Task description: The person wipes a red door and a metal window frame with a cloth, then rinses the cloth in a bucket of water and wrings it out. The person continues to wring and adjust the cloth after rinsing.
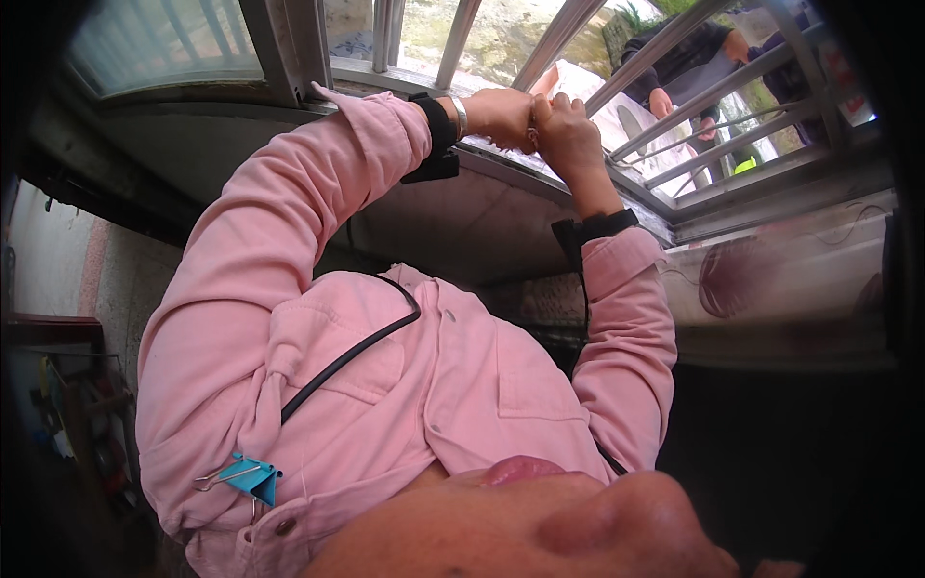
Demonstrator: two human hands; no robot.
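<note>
At the top of the view, my left hand [504, 118] and my right hand [571, 141] meet with curled fingers, close to the inner side of a metal window grille [553, 43]. A small, pale, frayed bit shows between and under the fingers. It is too small and too hidden to name, and I cannot tell which hand grips it. A silver bracelet [460, 117] circles my left wrist, beside a black strap [436, 126]. My right wrist wears another black strap [609, 224]. Just below the hands runs the metal window frame [506, 167].
A framed glass pane [170, 43] stands left of the bars. Beyond the grille, a person in dark sleeves [676, 61] has both hands near a pale surface. A black cable [354, 354] crosses my pink shirt, which bears a blue binder clip [253, 477]. Patterned fabric [788, 278] hangs at right.
</note>
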